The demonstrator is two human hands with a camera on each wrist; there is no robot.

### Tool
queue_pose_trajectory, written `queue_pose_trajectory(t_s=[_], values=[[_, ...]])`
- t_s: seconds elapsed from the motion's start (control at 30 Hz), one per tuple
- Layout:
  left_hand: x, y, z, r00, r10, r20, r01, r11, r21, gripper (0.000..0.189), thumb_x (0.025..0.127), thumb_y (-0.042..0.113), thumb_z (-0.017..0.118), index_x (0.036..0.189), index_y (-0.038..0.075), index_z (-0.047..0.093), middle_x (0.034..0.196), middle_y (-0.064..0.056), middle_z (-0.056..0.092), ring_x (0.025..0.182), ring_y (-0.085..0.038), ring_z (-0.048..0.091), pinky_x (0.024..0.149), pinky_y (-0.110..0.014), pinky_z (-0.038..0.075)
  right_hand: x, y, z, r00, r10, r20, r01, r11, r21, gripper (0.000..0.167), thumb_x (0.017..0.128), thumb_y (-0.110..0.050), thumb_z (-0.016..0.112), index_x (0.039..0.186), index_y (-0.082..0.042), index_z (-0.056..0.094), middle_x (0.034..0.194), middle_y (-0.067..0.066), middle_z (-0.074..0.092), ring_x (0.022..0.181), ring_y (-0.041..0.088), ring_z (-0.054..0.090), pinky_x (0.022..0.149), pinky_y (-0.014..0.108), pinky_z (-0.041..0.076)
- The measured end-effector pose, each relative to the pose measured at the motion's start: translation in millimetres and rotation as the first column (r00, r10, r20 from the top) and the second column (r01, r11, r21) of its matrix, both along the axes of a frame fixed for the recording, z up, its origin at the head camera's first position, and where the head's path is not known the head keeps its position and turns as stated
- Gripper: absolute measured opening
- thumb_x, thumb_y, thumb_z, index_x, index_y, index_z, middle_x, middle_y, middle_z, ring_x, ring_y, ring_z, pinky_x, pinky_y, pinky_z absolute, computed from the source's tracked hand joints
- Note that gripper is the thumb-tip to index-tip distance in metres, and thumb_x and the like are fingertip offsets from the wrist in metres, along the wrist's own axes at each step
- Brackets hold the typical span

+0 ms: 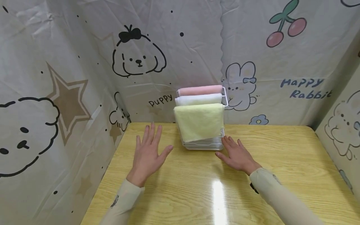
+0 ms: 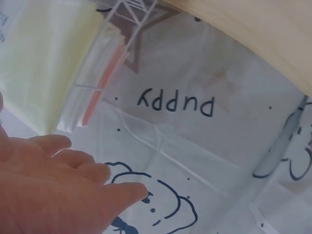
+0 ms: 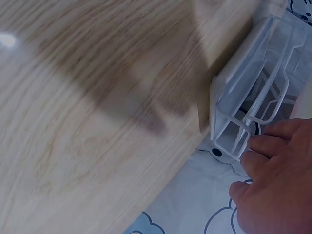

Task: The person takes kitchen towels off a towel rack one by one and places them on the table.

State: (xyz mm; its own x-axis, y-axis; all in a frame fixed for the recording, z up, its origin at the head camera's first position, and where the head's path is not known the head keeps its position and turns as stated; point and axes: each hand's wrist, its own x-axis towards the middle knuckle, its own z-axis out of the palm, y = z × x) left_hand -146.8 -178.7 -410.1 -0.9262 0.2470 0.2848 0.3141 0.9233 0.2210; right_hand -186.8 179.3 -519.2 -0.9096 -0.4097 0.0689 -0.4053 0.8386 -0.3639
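Note:
A white wire rack [image 1: 203, 147] stands at the back of the table, with a clear tray-like base. Three cloths hang over its bars: a pale yellow towel [image 1: 199, 122] in front, a white towel [image 1: 199, 99] behind it and a pink towel [image 1: 200, 90] at the rear. To the left of the rack, my left hand [image 1: 147, 157] is held apart from it, fingers straight and spread, holding nothing. My right hand [image 1: 238, 156] is at the rack's lower right front corner; its fingertips are right at the wire [image 3: 248, 119] in the right wrist view, not wrapped around it.
The wood-grain table [image 1: 180, 184] reflects a bright strip of light near its front. A printed cloth [image 1: 194, 50] with puppy, rabbit and cherry drawings hangs behind the table and along both sides. The rack stands close to the table's back edge.

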Motion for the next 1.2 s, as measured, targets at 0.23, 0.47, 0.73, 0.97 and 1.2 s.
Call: queue_pose_trajectory(t_s=[0.23, 0.47, 0.73, 0.97, 1.2], values=[[-8.8, 22.9, 6.8, 0.993, -0.081, -0.081, 0.086, 0.994, 0.066, 0.084, 0.099, 0.056, 0.054, 0.161, 0.011, 0.02, 0.166, -0.015, 0.008, 0.153, -0.029, 0.002, 0.116, -0.065, 0.003, 0.2, -2.8, -1.5, 1.0, -0.01, -0.007, 0.01, 1.0, 0.006, 0.08, 0.103, -0.055, 0.042, 0.152, 0.009, 0.033, 0.158, 0.026, 0.028, 0.146, 0.042, 0.025, 0.117, 0.061, 0.012], [-22.3, 49.7, 19.6, 0.963, -0.183, -0.196, 0.207, 0.972, 0.108, 0.087, 0.096, 0.051, 0.063, 0.159, 0.005, 0.024, 0.166, -0.014, 0.012, 0.152, -0.027, 0.005, 0.118, -0.06, 0.008, 0.8, -3.3, -3.6, 1.0, 0.002, -0.006, -0.002, 1.0, 0.012, 0.079, 0.104, -0.053, 0.044, 0.151, 0.009, 0.034, 0.158, 0.027, 0.027, 0.146, 0.042, 0.025, 0.117, 0.061, 0.015], [-42.3, 74.5, 36.9, 0.904, -0.234, -0.357, 0.287, 0.952, 0.104, 0.085, 0.09, 0.041, 0.076, 0.15, -0.007, 0.038, 0.157, -0.025, 0.031, 0.148, -0.036, 0.023, 0.12, -0.047, 0.016, 0.1, -2.7, -6.7, 1.0, 0.011, -0.009, -0.01, 1.0, 0.014, 0.078, 0.104, -0.051, 0.046, 0.151, 0.011, 0.032, 0.158, 0.028, 0.026, 0.146, 0.043, 0.025, 0.116, 0.06, 0.017], [-55.1, 96.1, 48.2, 0.873, -0.256, -0.415, 0.316, 0.945, 0.081, 0.074, 0.088, 0.032, 0.08, 0.143, -0.007, 0.049, 0.148, -0.026, 0.045, 0.14, -0.04, 0.038, 0.118, -0.045, 0.023, -1.4, -3.9, -2.5, 1.0, 0.016, -0.021, -0.015, 1.0, 0.018, 0.076, 0.104, -0.048, 0.047, 0.149, 0.012, 0.034, 0.156, 0.03, 0.029, 0.144, 0.045, 0.028, 0.116, 0.061, 0.019], [-69.7, 113.5, 55.3, 0.871, -0.25, -0.423, 0.315, 0.944, 0.092, 0.051, 0.087, 0.018, 0.081, 0.131, -0.001, 0.063, 0.129, -0.015, 0.064, 0.119, -0.03, 0.056, 0.107, -0.033, 0.04, -1.0, -3.7, -0.5, 1.0, 0.01, 0.0, -0.01, 1.0, 0.009, 0.077, 0.104, -0.049, 0.045, 0.15, 0.011, 0.034, 0.157, 0.029, 0.028, 0.144, 0.045, 0.027, 0.116, 0.061, 0.018]])
